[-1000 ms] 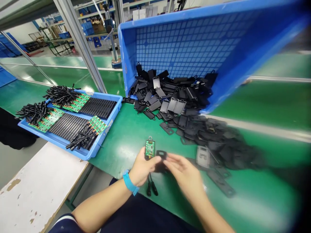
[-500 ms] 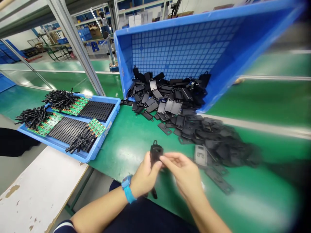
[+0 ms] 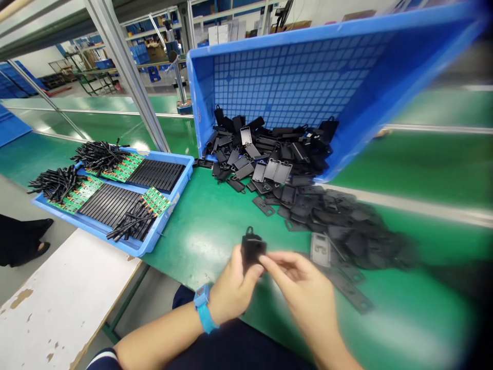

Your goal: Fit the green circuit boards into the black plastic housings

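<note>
A small black plastic casing [image 3: 252,249] with a loop at its top stands nearly upright above the green table. My left hand [image 3: 229,290] is wrapped round its left side and lower part, the thumb across the front. On its right edge my right hand [image 3: 308,290] pinches with thumb and fingertips; the hands hide its lower end. To the right lies a heap of flat black plates [image 3: 342,216], blurred at its far end, with a lighter grey plate [image 3: 321,250] near my right hand. Beyond, more black casings [image 3: 250,149] spill out of a tipped blue bin [image 3: 292,38].
On the left a shallow blue tray [image 3: 144,249] holds green circuit boards [image 3: 156,200], black cables [image 3: 133,221] and rows of black strips [image 3: 110,205]. A worn white board [image 3: 50,303] lies beside the table. A metal post [image 3: 127,77] rises behind the tray. Someone's dark-clothed leg [image 3: 17,239] shows at far left.
The casing has turned a little in my hands, its front now darker and more angled. Both hands have shifted slightly right and down in view. More of the person's leg and foot at left shows.
</note>
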Action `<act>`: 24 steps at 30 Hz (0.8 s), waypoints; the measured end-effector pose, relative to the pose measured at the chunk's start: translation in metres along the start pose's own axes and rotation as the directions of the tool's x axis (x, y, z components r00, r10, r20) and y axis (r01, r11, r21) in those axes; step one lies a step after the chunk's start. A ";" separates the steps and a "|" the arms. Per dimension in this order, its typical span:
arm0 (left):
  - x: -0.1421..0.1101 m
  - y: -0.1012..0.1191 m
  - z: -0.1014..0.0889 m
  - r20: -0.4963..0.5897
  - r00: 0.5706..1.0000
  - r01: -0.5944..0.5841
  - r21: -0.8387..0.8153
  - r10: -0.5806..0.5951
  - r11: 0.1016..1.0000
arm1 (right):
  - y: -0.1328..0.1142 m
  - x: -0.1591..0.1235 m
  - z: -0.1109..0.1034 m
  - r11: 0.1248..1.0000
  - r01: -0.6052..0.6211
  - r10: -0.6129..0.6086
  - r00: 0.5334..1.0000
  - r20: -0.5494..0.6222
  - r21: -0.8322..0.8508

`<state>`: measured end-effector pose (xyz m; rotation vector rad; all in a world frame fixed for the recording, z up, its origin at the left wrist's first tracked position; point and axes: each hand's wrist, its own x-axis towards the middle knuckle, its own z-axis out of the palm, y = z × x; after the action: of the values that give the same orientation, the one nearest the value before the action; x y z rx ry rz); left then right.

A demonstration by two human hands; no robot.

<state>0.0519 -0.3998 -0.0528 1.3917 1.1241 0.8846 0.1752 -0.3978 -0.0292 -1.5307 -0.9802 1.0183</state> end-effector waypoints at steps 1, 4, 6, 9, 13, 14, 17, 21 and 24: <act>0.000 0.000 0.000 -0.003 1.000 -0.007 0.001 0.007 1.000 | -0.001 0.000 0.000 1.000 0.005 -0.005 1.000 -0.002 -0.007; -0.001 -0.001 0.000 -0.001 0.999 -0.032 0.023 0.032 0.999 | -0.002 0.000 0.001 1.000 -0.006 0.006 1.000 0.017 -0.016; -0.001 -0.003 -0.001 0.019 0.999 -0.032 0.051 0.031 0.998 | -0.002 0.003 -0.001 0.999 -0.042 0.041 0.998 0.049 0.016; -0.001 -0.004 -0.002 0.043 0.998 -0.038 0.090 0.034 0.995 | -0.001 0.010 -0.005 0.989 -0.112 0.096 0.983 0.159 0.095; -0.001 -0.007 -0.004 0.033 0.998 -0.058 0.106 0.055 0.993 | 0.000 0.024 -0.011 0.989 -0.121 0.067 0.882 0.466 0.087; -0.002 -0.008 -0.004 0.025 0.998 -0.056 0.118 0.054 0.991 | 0.001 0.026 -0.012 0.994 -0.087 0.040 0.858 0.512 0.068; -0.002 -0.011 -0.005 -0.003 0.999 -0.039 0.160 0.040 0.986 | 0.007 0.031 -0.011 0.999 0.016 -0.037 0.850 0.525 0.043; 0.001 -0.015 -0.003 -0.010 1.000 0.007 0.154 -0.005 0.988 | 0.025 0.028 -0.004 0.995 -0.003 -0.044 0.887 0.460 0.102; 0.007 -0.019 -0.001 0.019 0.995 0.103 0.007 -0.103 0.995 | 0.039 0.022 0.002 0.981 -0.095 0.025 0.925 0.378 0.167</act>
<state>0.0503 -0.3931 -0.0718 1.3323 1.1737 0.7935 0.1835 -0.3830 -0.0704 -1.2437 -1.0707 1.4412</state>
